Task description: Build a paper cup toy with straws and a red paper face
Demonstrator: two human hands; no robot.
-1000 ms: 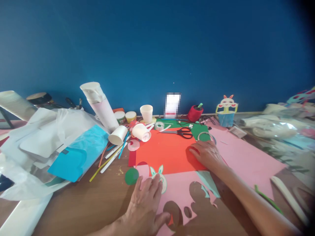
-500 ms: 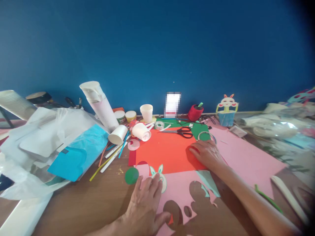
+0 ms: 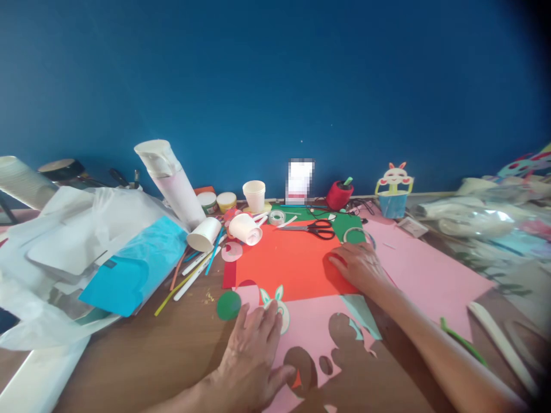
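My left hand (image 3: 253, 355) lies with its fingers spread over the pink paper (image 3: 310, 321), which has several cut-out holes. Its fingertips partly cover a small white rabbit cutout (image 3: 282, 315) with green-edged ears. Beside them is a green paper circle (image 3: 228, 306). My right hand (image 3: 359, 265) rests palm down at the right edge of the orange-red sheet (image 3: 279, 261), fingers loosely apart, holding nothing. A roll of tape (image 3: 354, 234) touches or sits just behind its fingers. Black-handled scissors (image 3: 312, 229) lie at the sheet's back edge.
At the left are a plastic bag (image 3: 55, 241), a blue packet (image 3: 138, 267) and a leaning stack of cups (image 3: 172, 183). Paper cups (image 3: 204, 234) and straws lie nearby. A phone (image 3: 300, 180) and a blue rabbit cup (image 3: 392, 203) stand by the wall. Plastic packages (image 3: 469, 218) are at the right.
The view has shifted slightly, so everything appears a little further left. Both hands keep nearly the same places on the papers.
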